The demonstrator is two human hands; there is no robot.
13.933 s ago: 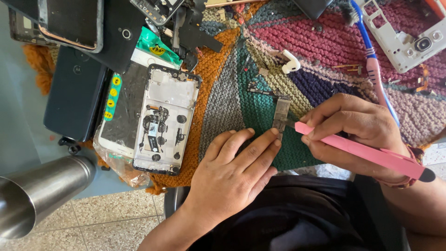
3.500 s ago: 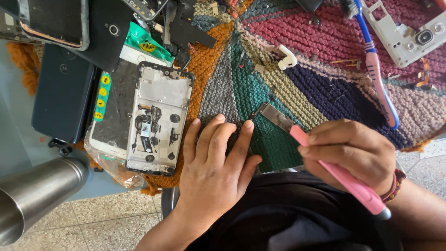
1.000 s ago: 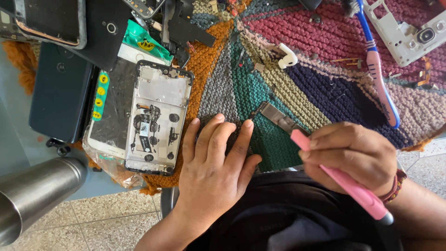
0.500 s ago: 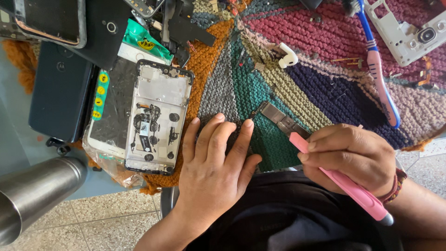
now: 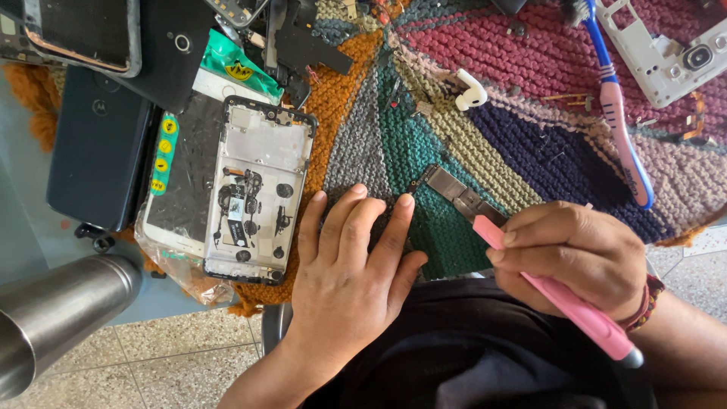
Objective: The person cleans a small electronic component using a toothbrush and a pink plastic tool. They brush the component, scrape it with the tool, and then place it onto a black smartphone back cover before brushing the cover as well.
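My left hand [image 5: 344, 280] lies open, flat on the knitted mat [image 5: 454, 151]; right hand [image 5: 575, 254] grips pink tool [image 5: 556, 295], its blade [image 5: 458, 193] on the mat beside my left fingertips.

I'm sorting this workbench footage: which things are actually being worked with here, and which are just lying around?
In use:
- right hand gripping the pink tool
- small circuit board at the tool's tip
- left hand flat on the knitted mat

Lying about:
- opened phone frame
- black phone
- white earbud
- blue and pink toothbrush
- white camera frame
- steel tube
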